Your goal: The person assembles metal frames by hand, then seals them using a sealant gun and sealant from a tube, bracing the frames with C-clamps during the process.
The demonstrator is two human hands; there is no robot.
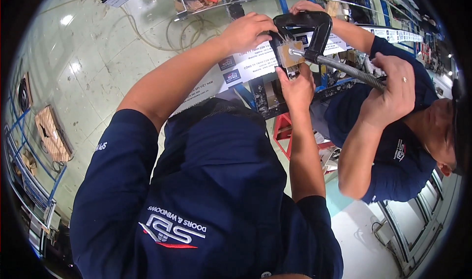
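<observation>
A black C-clamp point(322, 30) with a long threaded screw point(351, 72) sits around a long white-filmed profile point(258, 62). Under the screw's tip lies a small tan block point(291, 54) with pale, translucent edges. My left hand point(250, 31) has its fingers curled at the profile's far edge, fingertips against the clamp's left corner; what they grip is partly hidden. From the near side, my right hand point(297, 88) pinches the block's lower edge between thumb and fingers. A co-worker's hand point(307, 7) rests at the clamp's far side, while their other hand point(393, 89) is at the screw's outer end.
The co-worker point(403, 131) leans in close on the right. A dark metal stand point(260, 94) supports the profile, with a red frame point(282, 131) below. A hose point(132, 25) loops over the floor at far left. Blue racks point(29, 170) stand at the left rim.
</observation>
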